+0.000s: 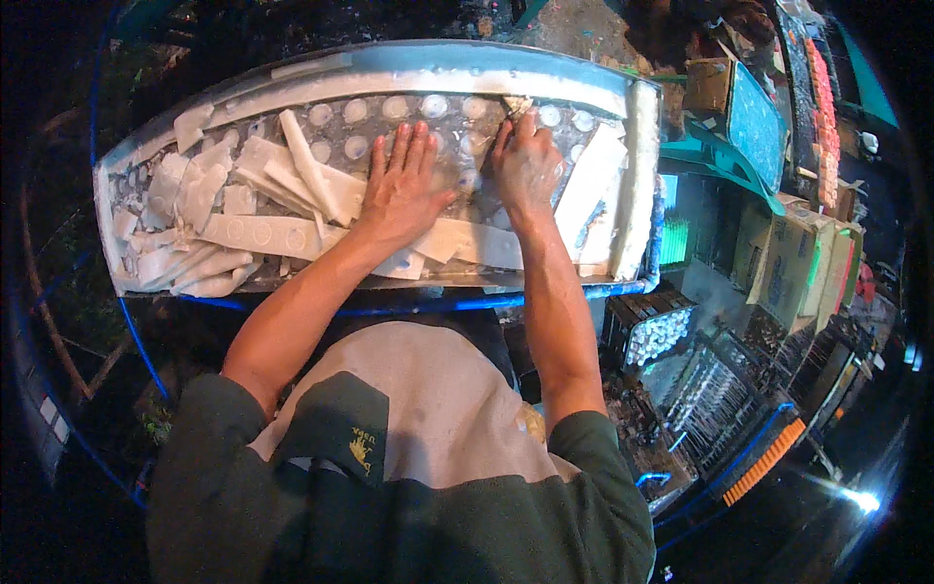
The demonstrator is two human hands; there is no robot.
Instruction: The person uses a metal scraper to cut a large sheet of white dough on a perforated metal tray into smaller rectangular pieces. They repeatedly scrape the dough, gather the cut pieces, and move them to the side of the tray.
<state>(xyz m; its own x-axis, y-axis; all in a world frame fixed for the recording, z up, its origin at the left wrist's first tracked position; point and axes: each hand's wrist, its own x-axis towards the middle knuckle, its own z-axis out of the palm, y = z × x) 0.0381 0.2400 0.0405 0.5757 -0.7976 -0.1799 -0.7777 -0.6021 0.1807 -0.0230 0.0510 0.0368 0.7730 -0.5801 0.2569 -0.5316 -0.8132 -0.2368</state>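
Observation:
A long tray (370,73) with a pale blue rim holds a grey sheet dotted with round white discs (435,105). My left hand (404,185) lies flat on that sheet, fingers spread, pressing it down. My right hand (525,161) is closed around a small scraping tool (514,105) whose tip touches the sheet near the tray's far rim. White strips and scraps (255,234) of peeled material are heaped over the tray's left half and along its near edge.
A wide white strip (637,175) stands along the tray's right end. To the right are a teal stand (725,165), cardboard boxes (793,268), a black crate of small white pieces (652,331) and racks lower down. Blue metal framing (146,355) runs under the tray.

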